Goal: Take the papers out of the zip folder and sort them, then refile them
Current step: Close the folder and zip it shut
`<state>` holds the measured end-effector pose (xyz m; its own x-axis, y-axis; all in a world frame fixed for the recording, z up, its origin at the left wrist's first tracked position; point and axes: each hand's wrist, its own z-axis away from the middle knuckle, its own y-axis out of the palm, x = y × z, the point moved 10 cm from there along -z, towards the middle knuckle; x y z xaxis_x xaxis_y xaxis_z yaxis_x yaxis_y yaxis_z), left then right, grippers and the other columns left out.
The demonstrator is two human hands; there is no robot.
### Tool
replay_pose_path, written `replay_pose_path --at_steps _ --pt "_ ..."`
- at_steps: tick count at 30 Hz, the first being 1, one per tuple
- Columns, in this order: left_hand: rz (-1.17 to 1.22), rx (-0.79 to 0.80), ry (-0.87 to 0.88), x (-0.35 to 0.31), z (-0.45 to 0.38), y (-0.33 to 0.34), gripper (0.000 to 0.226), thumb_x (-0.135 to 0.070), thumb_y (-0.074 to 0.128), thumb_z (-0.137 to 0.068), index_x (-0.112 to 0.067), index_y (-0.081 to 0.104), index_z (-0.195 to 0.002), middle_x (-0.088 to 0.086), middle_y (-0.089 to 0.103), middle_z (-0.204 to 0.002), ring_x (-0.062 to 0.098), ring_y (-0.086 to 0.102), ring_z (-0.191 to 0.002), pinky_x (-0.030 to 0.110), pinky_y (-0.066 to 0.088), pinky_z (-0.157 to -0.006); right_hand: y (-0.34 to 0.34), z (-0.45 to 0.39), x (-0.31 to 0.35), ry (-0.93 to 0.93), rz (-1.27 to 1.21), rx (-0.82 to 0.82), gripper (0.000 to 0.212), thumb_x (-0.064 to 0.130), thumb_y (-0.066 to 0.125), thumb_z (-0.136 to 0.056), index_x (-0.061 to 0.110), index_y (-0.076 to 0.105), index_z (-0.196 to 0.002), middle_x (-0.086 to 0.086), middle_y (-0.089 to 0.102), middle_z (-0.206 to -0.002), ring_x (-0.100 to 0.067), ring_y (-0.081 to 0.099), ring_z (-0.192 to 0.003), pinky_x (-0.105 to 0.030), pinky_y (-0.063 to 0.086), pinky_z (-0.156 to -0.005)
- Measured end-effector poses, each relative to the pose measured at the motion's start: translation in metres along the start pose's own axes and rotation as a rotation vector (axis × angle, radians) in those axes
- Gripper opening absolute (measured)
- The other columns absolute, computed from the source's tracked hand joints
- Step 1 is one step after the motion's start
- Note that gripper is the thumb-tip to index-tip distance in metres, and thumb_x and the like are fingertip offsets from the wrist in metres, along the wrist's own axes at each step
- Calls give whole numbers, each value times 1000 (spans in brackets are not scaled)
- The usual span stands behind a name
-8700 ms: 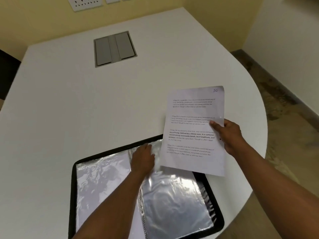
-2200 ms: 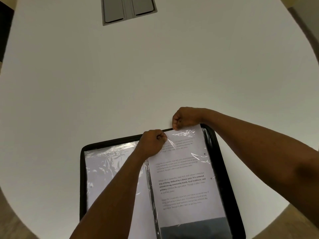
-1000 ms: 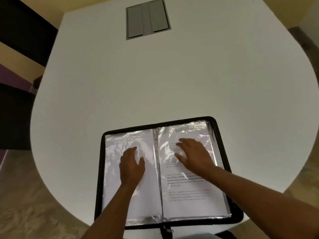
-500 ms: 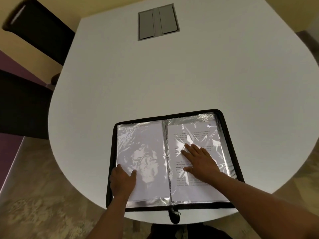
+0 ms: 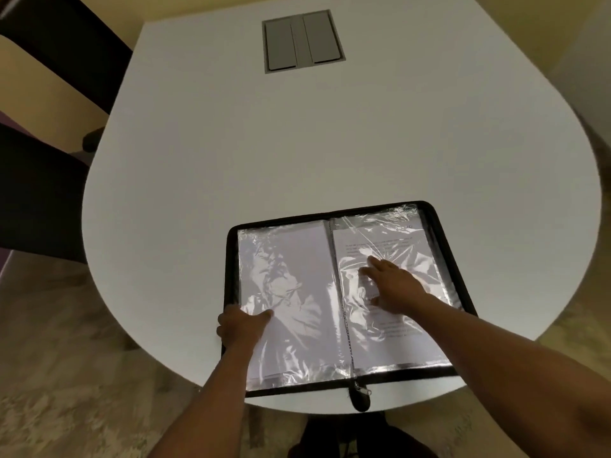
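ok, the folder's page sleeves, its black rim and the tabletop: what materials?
Clear page sleeves: thin glossy plastic film, judging by wrinkles and glare. Black folder rim: probably fabric or soft synthetic; matte, zip-edged. White rounded tabletop: smooth matte, likely laminate; uncertain.

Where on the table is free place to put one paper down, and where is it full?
Free: the white table between the grey hatch and the zip folder, also left and right of the folder. Crowded: the near edge, where the open folder lies under the left hand and right hand.

glossy crinkled plastic sleeves, matt table
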<state>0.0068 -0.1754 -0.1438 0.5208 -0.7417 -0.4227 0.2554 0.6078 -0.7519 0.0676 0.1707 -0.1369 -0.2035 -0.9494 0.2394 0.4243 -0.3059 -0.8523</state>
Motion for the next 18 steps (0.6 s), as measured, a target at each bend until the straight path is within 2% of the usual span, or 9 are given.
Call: replay_pose_path --at_steps 4,7,10,15,18 --pt "69 83 -19 5 -10 -2 81 -39 83 -67 -3 49 -131 18 53 -127 36 57 -110 40 50 -93 4 7 11 64 -63 -25 75 39 70 -85 26 33 -149 -2 11 -163 -24 19 -147 -40 30 -115" --pt "105 119 4 3 -13 -5 64 -34 81 -69 -1 57 -118 15 63 -110 32 62 -97 36 53 -84 11 16 15 103 -97 -47 75 42 67 -87 25 30 -150 -1 11 -163 -24 18 -147 -41 30 -115" --pt "127 133 35 3 -11 -7 57 -36 80 -67 -3 62 -110 11 67 -101 30 65 -90 36 55 -81 19 24 14 124 -100 -59 76 48 61 -89 25 25 -152 -1 7 -163 -23 14 -149 -43 27 -117" --pt "176 99 55 1 0 -8 43 -30 77 -75 -4 62 -105 11 66 -101 29 63 -90 32 52 -78 34 32 7 158 -85 -55 78 65 37 -93 29 7 -156 4 -8 -163 -19 -3 -150 -41 15 -121" --pt "209 99 77 -4 9 -2 35 -28 73 -79 -7 62 -105 6 63 -101 25 59 -90 30 48 -78 41 35 6 164 -54 -61 88 78 15 -84 31 -4 -155 5 -18 -161 -18 -12 -149 -41 6 -120"
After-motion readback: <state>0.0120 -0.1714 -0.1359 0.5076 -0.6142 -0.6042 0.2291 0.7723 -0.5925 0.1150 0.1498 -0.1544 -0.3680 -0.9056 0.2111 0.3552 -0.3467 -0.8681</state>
